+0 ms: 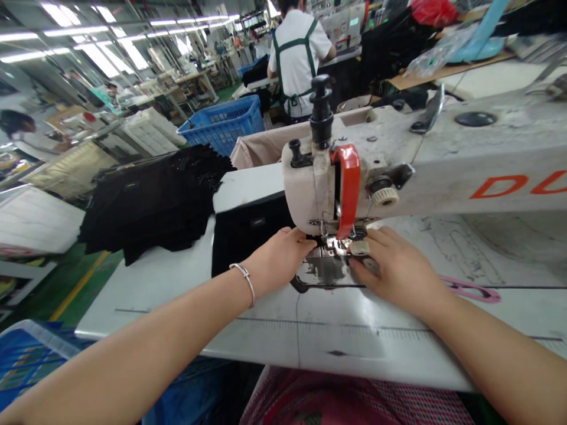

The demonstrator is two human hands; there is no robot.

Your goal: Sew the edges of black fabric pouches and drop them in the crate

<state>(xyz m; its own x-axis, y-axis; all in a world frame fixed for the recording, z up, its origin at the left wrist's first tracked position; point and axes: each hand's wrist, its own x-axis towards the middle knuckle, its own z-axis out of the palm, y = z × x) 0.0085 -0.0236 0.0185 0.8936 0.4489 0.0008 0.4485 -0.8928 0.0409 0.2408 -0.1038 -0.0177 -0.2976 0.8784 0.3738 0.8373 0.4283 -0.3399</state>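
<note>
The sewing machine has a red guard over its needle area, with a shiny metal needle plate beneath. A piece of black fabric with a small label lies flat left of the needle. My left hand, with a bracelet at the wrist, is closed at the fabric's right edge, its thumb close to the presser foot. On the other side my right hand has its fingers bent around a small block beside the foot. What lies between those fingertips is hidden.
A tall stack of black fabric pieces lies at the table's left. Behind it stands a blue crate. Pink thread snips lie right of my right hand. Another person works beyond the machine. A blue basket is at lower left.
</note>
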